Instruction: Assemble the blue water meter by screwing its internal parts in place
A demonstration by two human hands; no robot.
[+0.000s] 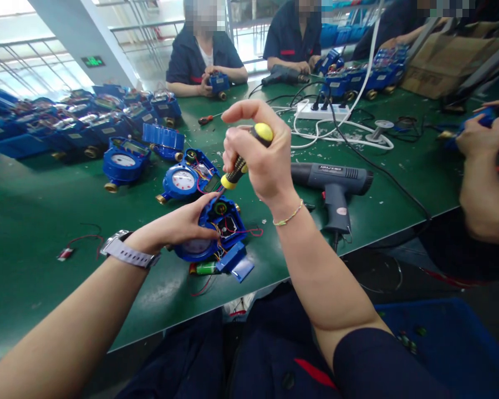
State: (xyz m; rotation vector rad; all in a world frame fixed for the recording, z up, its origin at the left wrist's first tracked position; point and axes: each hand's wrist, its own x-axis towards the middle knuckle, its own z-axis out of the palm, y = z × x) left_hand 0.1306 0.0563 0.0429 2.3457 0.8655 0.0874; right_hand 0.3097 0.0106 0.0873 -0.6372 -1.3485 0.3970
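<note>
My right hand is closed around the black and yellow handle of a screwdriver, which slants down to the left. Its shaft reaches the upper edge of an opened blue water meter; the exact tip contact is hidden. My left hand grips this meter, thumb and fingers apart across its body. Wires and a circuit compartment show inside the housing. At its near side lie a blue plastic piece and a green cylindrical battery. Just behind sits another opened water meter with a white dial.
A heat gun lies right of my right hand, near a white power strip with cables. Many blue meters crowd the left of the green table. Co-workers sit opposite; another person's hands hold a blue part at right.
</note>
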